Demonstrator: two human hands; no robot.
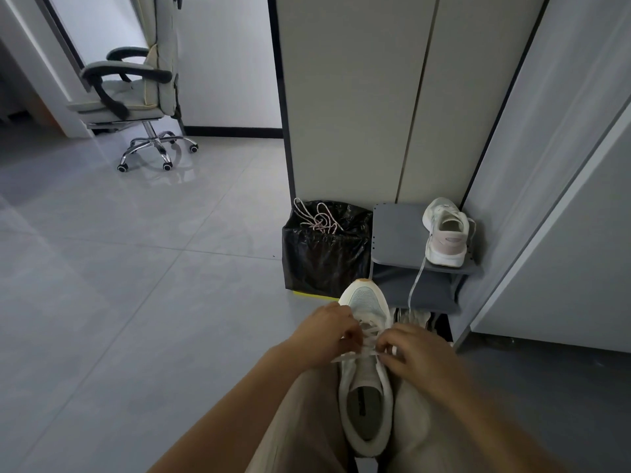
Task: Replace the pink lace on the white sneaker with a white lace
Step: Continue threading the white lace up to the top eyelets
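Hands: left hand [328, 333], right hand [417, 355] pinch white lace [369, 350] over white sneaker [366, 384].

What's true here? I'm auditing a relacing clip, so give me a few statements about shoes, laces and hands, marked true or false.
1. The left hand and right hand both pinch the white lace on the sneaker lying between the person's legs. True.
2. The pink lace lies on the floor tiles. False: it rests on top of the black bin bag.
3. A second sneaker stands on the grey shelf. True.
4. The office chair stands beside the bin bag. False: it stands far off, at the back left.
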